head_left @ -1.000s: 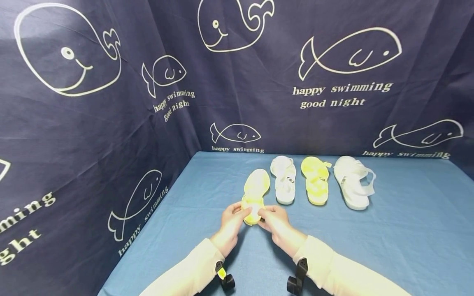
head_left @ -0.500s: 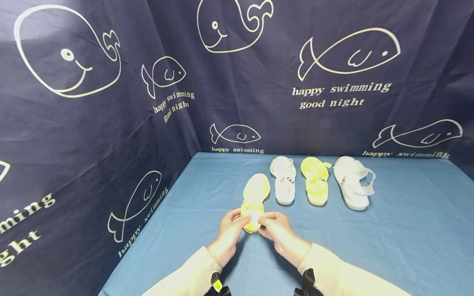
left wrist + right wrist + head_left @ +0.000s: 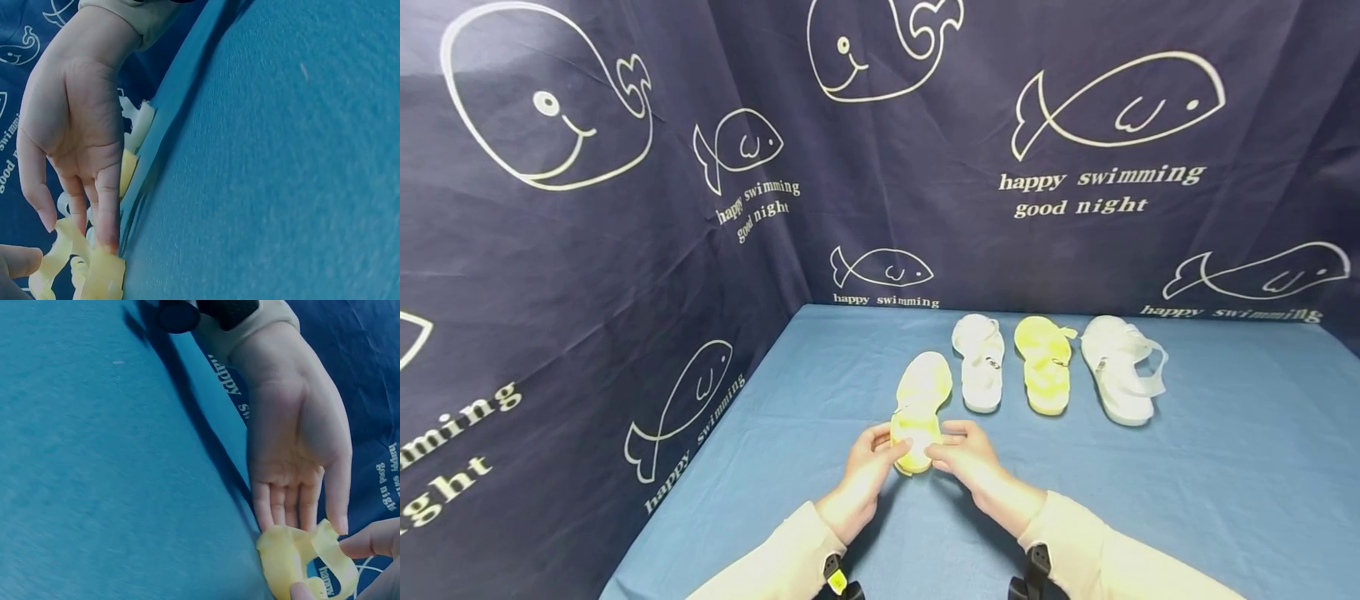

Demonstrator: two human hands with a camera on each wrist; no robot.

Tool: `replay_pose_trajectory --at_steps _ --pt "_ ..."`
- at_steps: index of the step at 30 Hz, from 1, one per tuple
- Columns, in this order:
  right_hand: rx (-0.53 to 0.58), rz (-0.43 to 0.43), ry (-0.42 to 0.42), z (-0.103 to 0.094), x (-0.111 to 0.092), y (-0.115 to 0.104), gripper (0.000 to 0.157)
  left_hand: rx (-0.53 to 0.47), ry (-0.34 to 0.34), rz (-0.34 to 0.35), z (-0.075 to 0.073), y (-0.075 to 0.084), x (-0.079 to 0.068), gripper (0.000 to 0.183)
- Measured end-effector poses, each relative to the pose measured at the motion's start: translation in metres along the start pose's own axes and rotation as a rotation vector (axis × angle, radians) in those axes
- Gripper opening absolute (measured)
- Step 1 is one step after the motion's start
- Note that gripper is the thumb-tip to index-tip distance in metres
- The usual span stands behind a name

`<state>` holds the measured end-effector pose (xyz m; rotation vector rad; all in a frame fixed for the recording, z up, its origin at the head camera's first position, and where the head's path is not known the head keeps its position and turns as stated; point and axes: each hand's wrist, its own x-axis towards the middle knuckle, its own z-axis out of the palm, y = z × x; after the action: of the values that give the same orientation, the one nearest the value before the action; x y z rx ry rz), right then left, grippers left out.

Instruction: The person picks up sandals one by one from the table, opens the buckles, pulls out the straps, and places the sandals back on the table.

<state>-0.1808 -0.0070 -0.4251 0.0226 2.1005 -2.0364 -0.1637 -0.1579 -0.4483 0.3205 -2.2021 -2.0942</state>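
Observation:
Toe away from me, a yellow sandal is held just over the blue cloth by both hands at its heel end. My left hand grips the left side, thumb on top at the strap. On the other side, my right hand pinches the strap lightly, its fingers fairly straight. In the right wrist view, the heel strap of the sandal forms an open loop. The left wrist view shows the left hand with its fingertips at the sandal's sole. A white sandal lies just beyond to the right.
Farther right in the row lie another yellow sandal and a larger white sandal with its strap out to the side. Blue cloth covers the table. Dark blue printed curtains stand behind and at the left.
The held yellow sandal has come a little nearer to me, with both hands. The right hand's fingers have shifted slightly outward from its side. The other sandals stay put.

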Motion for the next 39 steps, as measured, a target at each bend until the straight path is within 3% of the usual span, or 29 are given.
replay_pose_trajectory --at_steps 4,11,18,29,39 --pt "-0.098 -0.076 0.017 -0.004 0.008 -0.003 0.061 0.014 0.002 0.003 -0.003 -0.001 0.002 0.051" --pt "-0.205 -0.255 0.082 -0.001 0.028 -0.01 0.043 -0.025 -0.003 0.019 -0.007 -0.005 0.007 0.039" --pt "-0.284 -0.27 0.018 0.012 0.043 -0.021 0.036 -0.089 -0.01 0.039 -0.01 -0.009 0.02 0.03" --pt "-0.418 -0.252 -0.074 0.022 0.058 -0.03 0.025 -0.027 -0.042 0.028 -0.017 -0.01 0.03 0.028" --pt "-0.578 -0.275 -0.037 0.018 0.067 -0.028 0.012 -0.016 -0.029 0.022 -0.02 -0.01 0.03 0.026"
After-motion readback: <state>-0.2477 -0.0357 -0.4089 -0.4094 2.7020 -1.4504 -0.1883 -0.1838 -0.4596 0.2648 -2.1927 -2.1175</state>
